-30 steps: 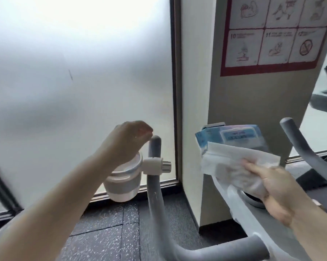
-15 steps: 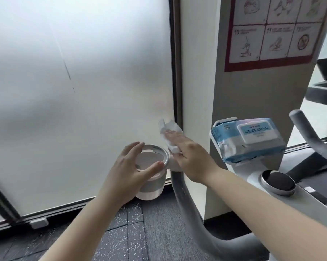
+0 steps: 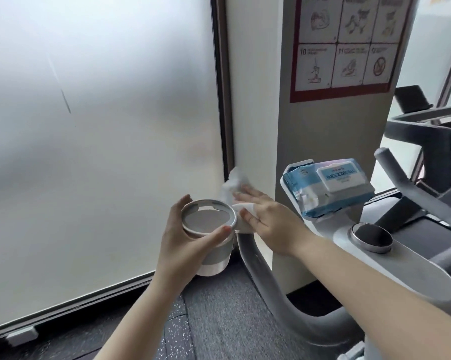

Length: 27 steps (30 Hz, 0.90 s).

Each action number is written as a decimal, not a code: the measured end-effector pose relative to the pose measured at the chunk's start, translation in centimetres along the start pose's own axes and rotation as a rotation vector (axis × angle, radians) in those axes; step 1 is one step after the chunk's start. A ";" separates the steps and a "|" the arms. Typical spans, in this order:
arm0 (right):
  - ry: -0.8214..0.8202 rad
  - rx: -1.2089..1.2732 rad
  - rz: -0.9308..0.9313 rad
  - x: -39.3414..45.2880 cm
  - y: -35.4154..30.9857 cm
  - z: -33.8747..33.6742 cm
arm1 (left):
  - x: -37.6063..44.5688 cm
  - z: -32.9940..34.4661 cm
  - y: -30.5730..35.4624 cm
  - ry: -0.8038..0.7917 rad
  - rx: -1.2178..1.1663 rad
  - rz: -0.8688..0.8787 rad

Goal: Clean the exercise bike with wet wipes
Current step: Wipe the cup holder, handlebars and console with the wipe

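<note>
The step in hand looks like wiping the left handlebar of the exercise bike [image 3: 390, 271], up at the joint where the cup holder clips on.

Nearest, the grey handlebar tube [image 3: 260, 276] rises from the bike's lower frame and curves up and away toward the window, so its long axis runs near to far and upward, its tip hidden under the wipe.

At its upper end the left hand [image 3: 183, 245] grasps the cup holder [image 3: 209, 224], thumb on the near rim and fingers round the far side. The holder stands upright, mouth up, on the left side of the tube.

Just right of it the right hand [image 3: 268, 222] lies with fingers mostly straight, pressing the wet wipe [image 3: 234, 193] against the tube end and the clamp; part of the wipe sticks up loose beyond the fingertips.

Farther right, the blue pack of wipes [image 3: 328, 188] sits tilted on the bike's console ledge, above the round knob [image 3: 372, 236].

Next, I judge, the wipe must be wrapped round the tube and drawn down along its length while the holder is kept steady.
</note>
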State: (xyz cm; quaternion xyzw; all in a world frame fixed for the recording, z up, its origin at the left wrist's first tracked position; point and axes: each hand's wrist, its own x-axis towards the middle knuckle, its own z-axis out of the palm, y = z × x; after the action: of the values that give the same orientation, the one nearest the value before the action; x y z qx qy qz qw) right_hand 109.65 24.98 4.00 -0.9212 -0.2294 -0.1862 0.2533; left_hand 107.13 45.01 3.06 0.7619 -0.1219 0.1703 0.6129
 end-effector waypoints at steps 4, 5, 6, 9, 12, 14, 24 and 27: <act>0.184 0.192 0.219 -1.8 0.2 0.1 | -0.2 0.1 -0.1 0.007 -0.045 -0.043; 0.215 0.247 0.302 -1.7 -0.4 0.3 | -0.3 0.1 -0.1 0.005 -0.055 -0.049; 0.241 0.280 0.372 -1.4 -1.3 0.4 | -0.4 0.1 -0.1 0.002 -0.069 -0.054; 0.293 0.326 0.449 -0.7 -3.5 0.1 | -0.4 0.1 -0.2 -0.022 -0.083 -0.051; 0.159 0.283 0.347 0.3 -5.5 -0.1 | -0.2 -0.3 -0.4 -0.044 -0.028 -0.018; 0.071 0.196 0.225 0.6 -6.1 0.1 | 0.3 -0.9 -0.5 -0.055 0.052 -0.003; 0.203 -0.049 0.011 -2.4 -1.2 1.2 | 2.6 -0.7 3.5 -0.259 0.585 0.137; 0.124 -0.056 0.041 -0.2 -1.6 1.7 | 2.8 0.4 4.7 -0.313 0.844 0.110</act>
State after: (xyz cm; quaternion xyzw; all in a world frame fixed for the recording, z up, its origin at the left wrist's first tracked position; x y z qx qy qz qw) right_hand 108.98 27.10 3.17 -0.9191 -0.1890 -0.2441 0.2450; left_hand 107.92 43.66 8.33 0.9540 -0.1733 0.1203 0.2129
